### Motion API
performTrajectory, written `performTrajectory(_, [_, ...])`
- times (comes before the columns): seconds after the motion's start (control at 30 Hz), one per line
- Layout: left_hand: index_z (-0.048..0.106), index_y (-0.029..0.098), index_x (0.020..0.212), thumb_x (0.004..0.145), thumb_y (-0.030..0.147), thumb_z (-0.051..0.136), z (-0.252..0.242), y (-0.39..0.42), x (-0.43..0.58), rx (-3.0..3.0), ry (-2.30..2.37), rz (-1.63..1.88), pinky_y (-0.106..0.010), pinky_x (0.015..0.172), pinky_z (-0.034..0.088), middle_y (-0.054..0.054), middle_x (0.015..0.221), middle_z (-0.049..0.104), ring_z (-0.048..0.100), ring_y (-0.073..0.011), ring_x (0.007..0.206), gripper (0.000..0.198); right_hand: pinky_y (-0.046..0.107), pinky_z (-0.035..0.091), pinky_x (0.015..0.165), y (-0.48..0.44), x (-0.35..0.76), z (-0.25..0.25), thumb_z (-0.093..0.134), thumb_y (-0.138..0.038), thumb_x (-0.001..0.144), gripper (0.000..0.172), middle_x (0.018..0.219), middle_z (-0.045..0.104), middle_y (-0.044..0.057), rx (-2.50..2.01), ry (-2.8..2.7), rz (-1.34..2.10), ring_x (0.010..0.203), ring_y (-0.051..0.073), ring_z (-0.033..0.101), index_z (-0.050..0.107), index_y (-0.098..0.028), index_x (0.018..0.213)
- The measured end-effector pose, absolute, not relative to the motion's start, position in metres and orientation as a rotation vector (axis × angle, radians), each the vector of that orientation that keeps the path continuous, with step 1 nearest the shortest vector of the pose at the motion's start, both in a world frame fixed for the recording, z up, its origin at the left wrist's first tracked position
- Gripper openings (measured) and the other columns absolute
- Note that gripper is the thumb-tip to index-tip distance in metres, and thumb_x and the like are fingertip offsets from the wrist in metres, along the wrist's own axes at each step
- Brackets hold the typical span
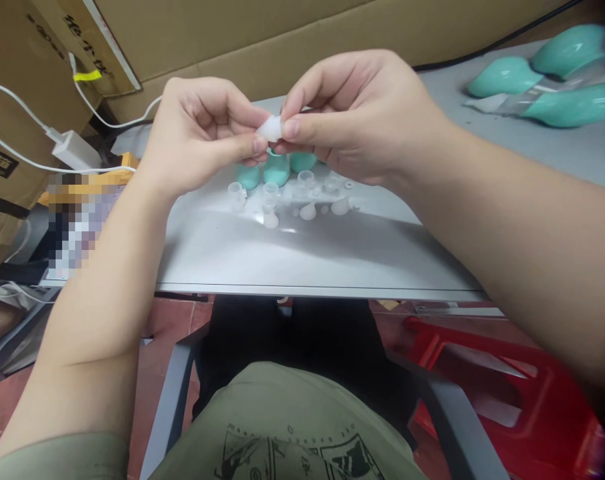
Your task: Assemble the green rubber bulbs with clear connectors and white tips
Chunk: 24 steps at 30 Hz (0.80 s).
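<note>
A small white translucent piece (270,128) is pinched between both hands above the table. My left hand (215,130) closes thumb and fingers on its left side, while my right hand (342,113) grips its right side. Just below, on the grey-white table, stand several teal pieces (276,171), partly covered by the hands. In front of them lie several clear ring-like caps (271,192) and, nearer the front edge, several white rounded pieces (308,211).
Teal bulb-shaped items with clear necks (572,103) lie at the back right of the table (307,267). A white charger (77,151) with cables and cardboard (232,40) stand at the left and back. A red stool (532,400) is below right.
</note>
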<state>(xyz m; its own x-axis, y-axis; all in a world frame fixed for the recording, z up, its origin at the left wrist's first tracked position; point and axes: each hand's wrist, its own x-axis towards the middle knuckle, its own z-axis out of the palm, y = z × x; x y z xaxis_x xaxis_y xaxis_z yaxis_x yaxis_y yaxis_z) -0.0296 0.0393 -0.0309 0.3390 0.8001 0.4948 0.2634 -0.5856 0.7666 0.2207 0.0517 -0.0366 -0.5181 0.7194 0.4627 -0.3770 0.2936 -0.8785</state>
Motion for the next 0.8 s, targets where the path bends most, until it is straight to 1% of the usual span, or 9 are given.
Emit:
performTrajectory(0.1, [0.096,0.033,0.102,0.079,0.066,0.115,-0.028,0.034,-0.028,2.043,0.895,1.263,-0.080,0.105,0.076,-0.007,0.109,0.093,0.093,-0.0443,0.098,0.044,0.020,0.071,0.079,0.050,0.221,-0.033,0.115,-0.028,0.071,0.040,0.085,0.082,0.000,-0.333,-1.548,1.546,0.079,0.011,0.080,0.081,-0.019,0.091])
performTrajectory(0.2, [0.096,0.033,0.100,0.080,0.066,0.115,-0.028,0.032,-0.028,2.073,0.839,1.297,-0.077,0.099,0.079,-0.007,0.106,0.093,0.093,-0.0424,0.093,0.043,0.017,0.073,0.085,0.049,0.223,-0.030,0.110,-0.015,0.075,0.032,0.090,0.085,0.000,-0.354,-1.510,1.663,0.084,0.010,0.083,0.085,-0.017,0.095])
performTrajectory(0.3, [0.096,0.031,0.101,0.078,0.068,0.116,-0.031,0.033,-0.028,2.079,0.858,1.271,-0.078,0.102,0.078,-0.010,0.106,0.092,0.093,-0.0455,0.100,0.048,0.016,0.074,0.085,0.049,0.225,-0.030,0.108,-0.010,0.076,0.027,0.092,0.087,0.003,-0.365,-1.499,1.693,0.085,0.011,0.084,0.088,-0.013,0.094])
performTrajectory(0.4, [0.095,0.030,0.103,0.080,0.070,0.114,-0.032,0.036,-0.030,2.080,0.897,1.236,-0.079,0.107,0.075,-0.011,0.109,0.091,0.092,-0.0474,0.108,0.050,0.015,0.074,0.085,0.050,0.225,-0.031,0.107,-0.007,0.075,0.024,0.093,0.088,0.005,-0.343,-1.482,1.715,0.084,0.011,0.085,0.089,-0.013,0.090])
performTrajectory(0.43, [0.096,0.030,0.104,0.080,0.070,0.114,-0.032,0.036,-0.029,2.087,0.898,1.233,-0.079,0.107,0.076,-0.011,0.109,0.091,0.092,-0.0467,0.107,0.050,0.014,0.074,0.084,0.050,0.225,-0.031,0.106,-0.006,0.076,0.022,0.093,0.088,0.005,-0.334,-1.477,1.723,0.085,0.011,0.086,0.089,-0.013,0.089])
performTrajectory(0.5, [0.096,0.031,0.100,0.078,0.071,0.114,-0.030,0.035,-0.029,2.111,0.868,1.247,-0.075,0.100,0.079,-0.009,0.103,0.091,0.092,-0.0431,0.098,0.050,0.014,0.073,0.082,0.049,0.224,-0.030,0.104,-0.003,0.077,0.021,0.091,0.088,0.004,-0.327,-1.466,1.739,0.084,0.012,0.086,0.088,-0.014,0.086])
performTrajectory(0.6, [0.096,0.029,0.099,0.084,0.068,0.111,-0.025,0.030,-0.027,2.151,0.839,1.259,-0.070,0.096,0.079,-0.008,0.100,0.090,0.091,-0.0379,0.092,0.045,0.014,0.073,0.080,0.046,0.223,-0.028,0.097,0.002,0.083,0.019,0.089,0.087,0.004,-0.362,-1.440,1.753,0.083,0.012,0.086,0.087,-0.014,0.085])
performTrajectory(0.7, [0.095,0.026,0.103,0.093,0.059,0.107,-0.022,0.026,-0.027,2.200,0.854,1.227,-0.070,0.101,0.077,-0.009,0.102,0.090,0.092,-0.0373,0.096,0.036,0.015,0.074,0.080,0.042,0.221,-0.026,0.085,0.008,0.093,0.022,0.090,0.087,0.004,-0.426,-1.415,1.756,0.083,0.012,0.086,0.085,-0.013,0.086])
performTrajectory(0.8, [0.095,0.027,0.106,0.094,0.058,0.106,-0.025,0.027,-0.029,2.231,0.891,1.212,-0.066,0.099,0.078,-0.009,0.103,0.090,0.092,-0.0374,0.097,0.035,0.016,0.074,0.082,0.040,0.220,-0.027,0.077,0.010,0.098,0.027,0.092,0.088,0.004,-0.453,-1.390,1.746,0.084,0.012,0.087,0.084,-0.013,0.086])
